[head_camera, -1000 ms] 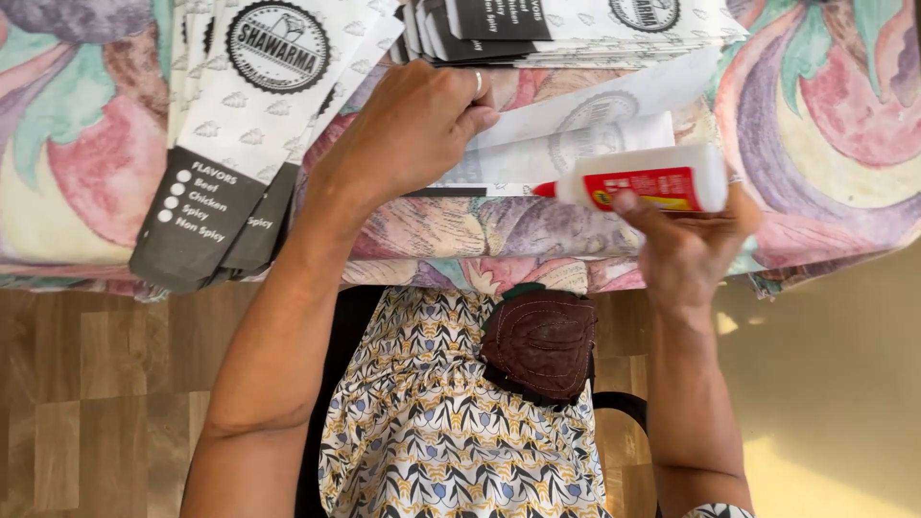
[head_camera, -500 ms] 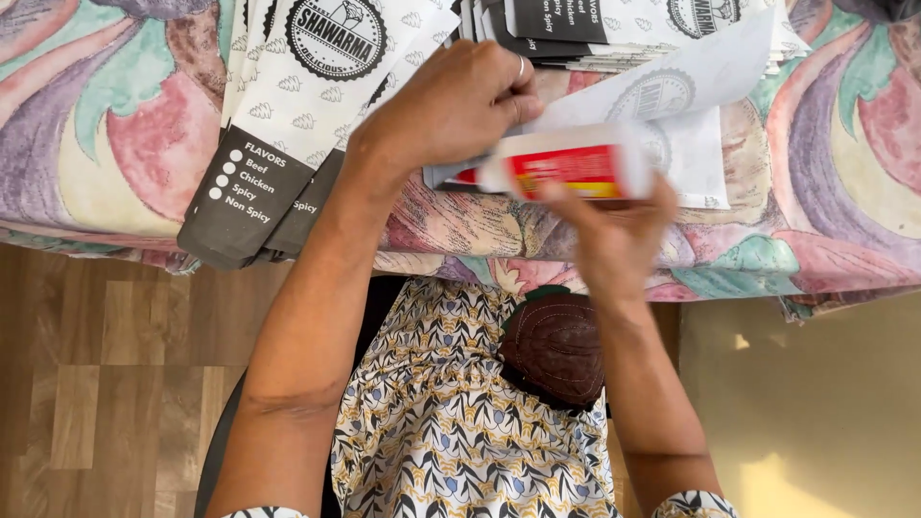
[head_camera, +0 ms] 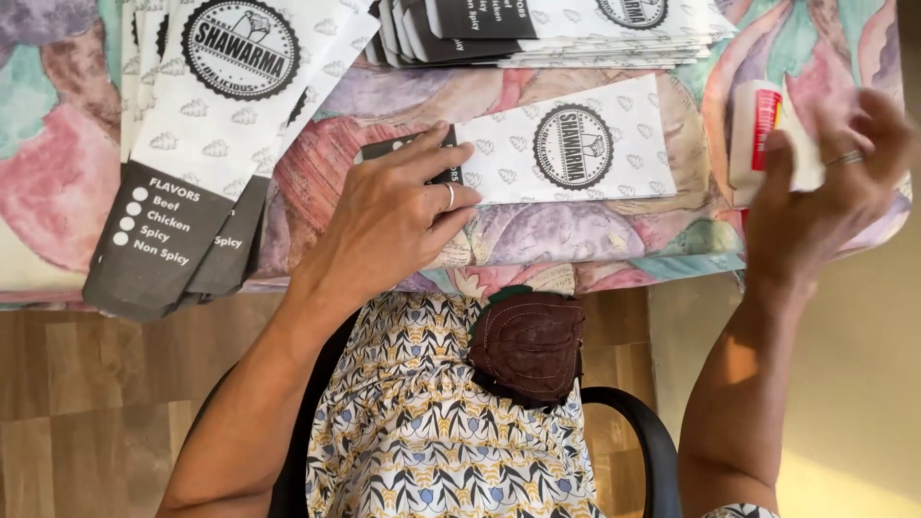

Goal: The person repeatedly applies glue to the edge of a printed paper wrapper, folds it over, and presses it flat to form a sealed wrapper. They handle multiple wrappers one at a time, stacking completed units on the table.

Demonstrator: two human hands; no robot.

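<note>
My left hand (head_camera: 398, 216) lies flat on the left end of a white printed paper bag (head_camera: 566, 149) with a round black emblem, which rests on a flowered tablecloth (head_camera: 576, 235). My right hand (head_camera: 825, 182) is blurred, fingers spread and holding nothing, just right of a white glue tube with a red label (head_camera: 758, 129) that lies on the cloth. Both hands wear a ring.
A pile of the same white and black bags (head_camera: 206, 144) overhangs the table edge at left, and another stack (head_camera: 556, 29) lies at the back. A brown pouch (head_camera: 528, 345) rests on my patterned lap. Below are a black chair rim (head_camera: 633, 427) and a wooden floor (head_camera: 86, 412).
My right hand has set the glue tube down on the cloth at right and let go. My left hand has flattened onto the bag.
</note>
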